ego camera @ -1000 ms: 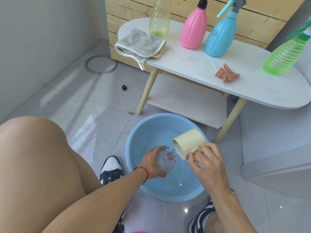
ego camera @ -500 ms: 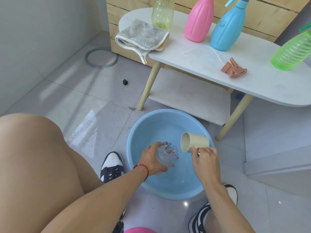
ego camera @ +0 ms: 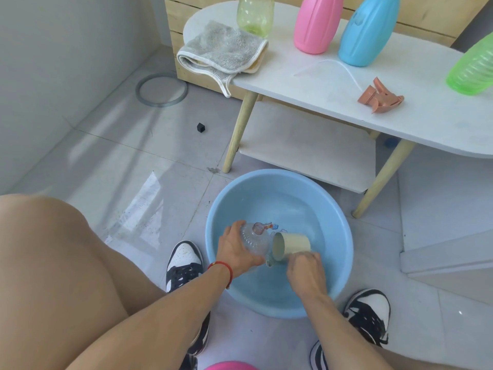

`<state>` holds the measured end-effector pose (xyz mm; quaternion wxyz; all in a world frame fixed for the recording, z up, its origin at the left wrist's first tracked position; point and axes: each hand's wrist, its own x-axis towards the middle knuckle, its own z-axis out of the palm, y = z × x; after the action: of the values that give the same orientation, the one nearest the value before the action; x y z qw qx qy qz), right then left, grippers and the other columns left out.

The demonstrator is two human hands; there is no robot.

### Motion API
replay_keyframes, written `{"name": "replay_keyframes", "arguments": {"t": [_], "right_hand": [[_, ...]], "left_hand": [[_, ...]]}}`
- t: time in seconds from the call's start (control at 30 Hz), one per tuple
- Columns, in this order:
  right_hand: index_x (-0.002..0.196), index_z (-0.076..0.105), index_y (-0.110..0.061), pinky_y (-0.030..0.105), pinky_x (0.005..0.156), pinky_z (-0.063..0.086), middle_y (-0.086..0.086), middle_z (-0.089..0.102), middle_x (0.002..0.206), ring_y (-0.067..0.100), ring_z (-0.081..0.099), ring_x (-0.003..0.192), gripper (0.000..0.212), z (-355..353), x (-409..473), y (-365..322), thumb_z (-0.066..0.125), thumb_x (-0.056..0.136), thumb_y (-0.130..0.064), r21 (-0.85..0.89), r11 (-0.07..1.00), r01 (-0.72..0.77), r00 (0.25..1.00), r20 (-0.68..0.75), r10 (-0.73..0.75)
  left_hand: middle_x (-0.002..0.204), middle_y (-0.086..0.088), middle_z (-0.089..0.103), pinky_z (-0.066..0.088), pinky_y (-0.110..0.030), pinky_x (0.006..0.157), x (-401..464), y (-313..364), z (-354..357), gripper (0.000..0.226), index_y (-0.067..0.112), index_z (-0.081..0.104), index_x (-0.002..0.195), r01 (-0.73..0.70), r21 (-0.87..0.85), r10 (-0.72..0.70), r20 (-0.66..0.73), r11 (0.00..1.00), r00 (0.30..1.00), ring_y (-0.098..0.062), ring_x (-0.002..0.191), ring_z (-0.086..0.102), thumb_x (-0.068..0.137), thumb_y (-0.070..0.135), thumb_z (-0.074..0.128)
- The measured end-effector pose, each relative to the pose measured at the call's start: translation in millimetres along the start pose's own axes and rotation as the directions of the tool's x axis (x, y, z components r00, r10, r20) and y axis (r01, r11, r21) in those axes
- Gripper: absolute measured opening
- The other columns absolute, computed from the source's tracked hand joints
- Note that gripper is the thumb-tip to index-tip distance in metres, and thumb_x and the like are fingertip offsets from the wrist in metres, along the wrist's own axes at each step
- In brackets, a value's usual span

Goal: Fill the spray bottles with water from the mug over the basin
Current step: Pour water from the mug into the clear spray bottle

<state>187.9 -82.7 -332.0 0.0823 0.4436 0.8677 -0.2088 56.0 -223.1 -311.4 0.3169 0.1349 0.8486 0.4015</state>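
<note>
The white table (ego camera: 333,84) stands at the far side on angled wooden legs, with a lower shelf (ego camera: 306,148) beneath it. On the floor in front of it sits the round blue basin (ego camera: 338,217), holding shallow water. On the tabletop stand a pink bottle (ego camera: 316,22), a blue bottle (ego camera: 366,30) just beside it, a green ribbed bottle (ego camera: 473,68) at the right edge and a pale yellow-green bottle (ego camera: 254,14) at the left, without a spray head. A folded grey cloth (ego camera: 221,52) overhangs the table's left end. An orange spray head (ego camera: 380,96) with a thin clear tube lies on the tabletop, apart from the bottles.

Over the basin, the left hand (ego camera: 234,252) wraps its fingers round a clear ribbed bottle (ego camera: 254,239), whose open neck points away from the person. The right hand (ego camera: 304,268) grips the cream mug (ego camera: 290,245) from the near side; the mug lies on its side, mouth toward the bottle and low at the water. A grey ring (ego camera: 161,89) and a small black cube (ego camera: 201,127) lie on the floor tiles.
</note>
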Motion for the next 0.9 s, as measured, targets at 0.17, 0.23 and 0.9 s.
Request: {"name": "replay_keyframes", "arguments": {"t": [0.17, 0.23, 0.9], "right_hand": [[0.077, 0.076, 0.0, 0.034, 0.06, 0.048, 0.012, 0.074, 0.078, 0.034, 0.063, 0.075, 0.036, -32.6, -0.7, -4.3, 0.054, 0.096, -0.02, 0.515, 0.807, -0.29, 0.952, 0.07, 0.297], [0.07, 0.078, -0.009, 0.029, 0.058, 0.045, 0.002, 0.073, 0.07, 0.024, 0.06, 0.066, 0.035, -44.9, -5.7, -1.7, 0.057, 0.094, -0.023, 0.601, 0.734, -0.317, 0.936, 0.076, 0.343], [0.057, 0.02, -0.014, 0.03, 0.051, 0.024, -0.001, 0.015, 0.051, 0.019, 0.023, 0.056, 0.058, -121.6, -40.4, -15.0, 0.071, 0.087, -0.015, 0.27, 0.931, 0.247, 0.88, -0.465, -0.099]], "left_hand": [[0.133, 0.006, 0.041, 0.044, -0.026, 0.094, 0.2, 0.6, -3.1, 0.099, 0.03, 0.037, 0.146, -0.017, -0.026, 0.017, 0.002, 1.0, 1.0, -0.016, 0.123, 0.046, 0.062, 0.03, 0.09], [0.133, 0.006, 0.041, 0.042, -0.022, 0.089, -0.4, 0.8, -3.9, 0.095, 0.028, 0.039, 0.144, -0.021, -0.026, 0.021, 0.0, 0.999, 1.0, -0.015, 0.121, 0.047, 0.063, 0.026, 0.09], [0.128, 0.008, 0.045, 0.042, -0.02, 0.08, -7.2, 20.9, 3.9, 0.095, 0.03, 0.048, 0.137, -0.178, 0.027, 0.175, 0.096, 0.984, 0.98, -0.013, 0.105, 0.05, 0.055, 0.022, 0.094]]}}
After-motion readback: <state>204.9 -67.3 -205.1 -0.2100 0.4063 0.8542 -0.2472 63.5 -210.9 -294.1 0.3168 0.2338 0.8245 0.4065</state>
